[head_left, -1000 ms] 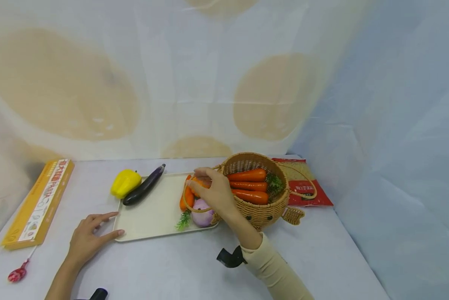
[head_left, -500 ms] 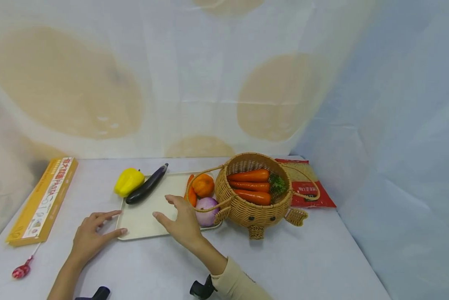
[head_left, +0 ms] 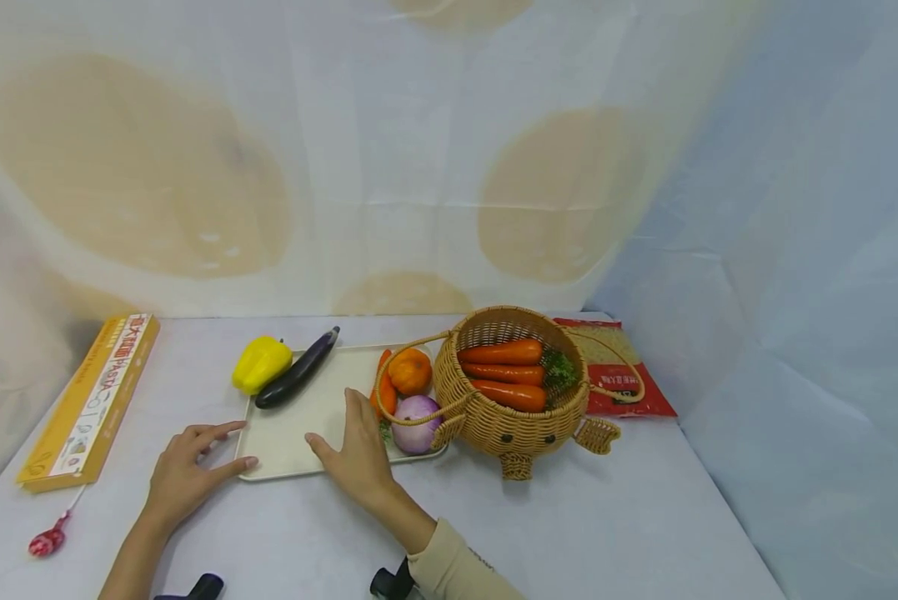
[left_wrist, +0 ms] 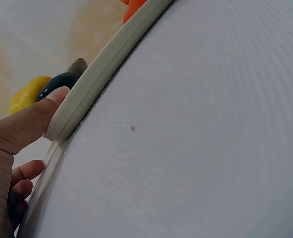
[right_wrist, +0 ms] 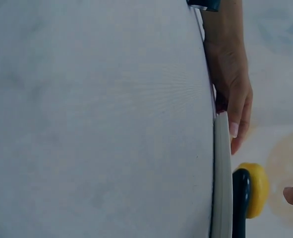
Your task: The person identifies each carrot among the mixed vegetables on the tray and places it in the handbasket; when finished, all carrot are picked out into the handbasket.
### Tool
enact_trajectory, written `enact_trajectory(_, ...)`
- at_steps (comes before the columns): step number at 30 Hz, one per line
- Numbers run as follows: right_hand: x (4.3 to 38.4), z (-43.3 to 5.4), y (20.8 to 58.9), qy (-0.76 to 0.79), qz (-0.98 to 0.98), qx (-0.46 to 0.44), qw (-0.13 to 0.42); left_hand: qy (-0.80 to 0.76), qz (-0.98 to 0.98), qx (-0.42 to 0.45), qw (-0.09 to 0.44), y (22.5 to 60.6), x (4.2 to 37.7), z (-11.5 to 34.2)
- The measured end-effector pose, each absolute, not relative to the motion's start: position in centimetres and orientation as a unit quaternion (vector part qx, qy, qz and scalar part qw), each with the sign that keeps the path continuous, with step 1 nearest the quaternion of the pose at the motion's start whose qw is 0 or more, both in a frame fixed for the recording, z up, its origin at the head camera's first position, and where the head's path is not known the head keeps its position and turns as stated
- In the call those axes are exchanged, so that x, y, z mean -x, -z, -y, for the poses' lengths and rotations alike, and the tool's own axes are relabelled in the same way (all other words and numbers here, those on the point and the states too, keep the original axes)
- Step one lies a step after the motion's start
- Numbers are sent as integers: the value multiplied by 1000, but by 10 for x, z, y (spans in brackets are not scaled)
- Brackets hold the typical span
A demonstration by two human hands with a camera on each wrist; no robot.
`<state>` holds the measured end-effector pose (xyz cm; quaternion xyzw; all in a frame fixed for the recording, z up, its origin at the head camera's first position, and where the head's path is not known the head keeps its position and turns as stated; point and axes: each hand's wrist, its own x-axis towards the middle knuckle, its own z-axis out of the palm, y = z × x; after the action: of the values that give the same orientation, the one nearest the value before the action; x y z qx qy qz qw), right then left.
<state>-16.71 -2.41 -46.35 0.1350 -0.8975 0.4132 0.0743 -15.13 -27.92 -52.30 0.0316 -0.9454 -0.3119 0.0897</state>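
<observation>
My left hand (head_left: 183, 472) rests at the near left corner of a cream tray (head_left: 298, 442), its thumb on the rim in the left wrist view. Over the tray's near edge hovers my right hand (head_left: 360, 454), fingers extended, thumb spread, holding nothing. An eggplant (head_left: 296, 372) lies across the tray's far left corner beside a yellow bell pepper (head_left: 262, 365). At the tray's right end sit a purple onion (head_left: 416, 425), a small orange pumpkin (head_left: 410, 372) and carrots (head_left: 384, 398), partly behind a basket handle.
A wicker basket (head_left: 519, 433) with carrots (head_left: 507, 373) and greenery stands right of the tray, one handle reaching over it. Behind it lies a red packet (head_left: 619, 375). A yellow pasta box (head_left: 92, 404) and a wrapped lollipop (head_left: 47, 540) are at the left.
My right hand has moved left and nearer, from beside the basket handle and pumpkin to above the tray's front edge, uncovering the pumpkin. My left hand stays at the tray corner.
</observation>
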Motion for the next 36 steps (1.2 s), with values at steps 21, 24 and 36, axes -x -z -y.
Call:
enact_trajectory(21,179,35,474,-263,954,-73,123,327,940,-33,91,525,150,276)
enact_trajectory(24,181,37,475,-255,956,-58,135,322,942,-32,92,524,150,276)
enact_trajectory(36,188,40,483,-245,953,-53,171,321,942,-33,89,522,150,279)
